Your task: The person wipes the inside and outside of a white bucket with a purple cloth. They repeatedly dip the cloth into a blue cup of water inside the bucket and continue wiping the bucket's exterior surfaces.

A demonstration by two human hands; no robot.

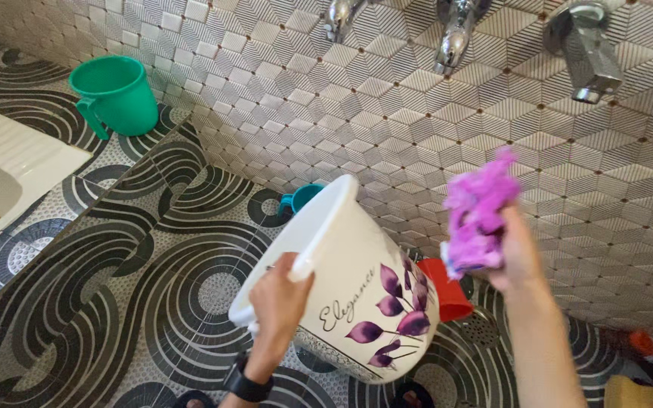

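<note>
My left hand (277, 296) grips the rim of a white plastic bucket (357, 279) with purple leaf prints, holding it tilted with its mouth turned to the left. My right hand (512, 253) is raised to the right of the bucket, closed around a crumpled purple scrubbing cloth (478, 208). A black watch sits on my left wrist. The bucket's inside is hidden from this angle.
A green mug (119, 94) stands on the raised ledge at upper left. A teal mug (300, 198) and a red container (444, 291) sit behind the bucket. Chrome taps (455, 34) project from the tiled wall. A white squat pan (1, 177) lies left; a floor drain (481, 326) is beside the red container.
</note>
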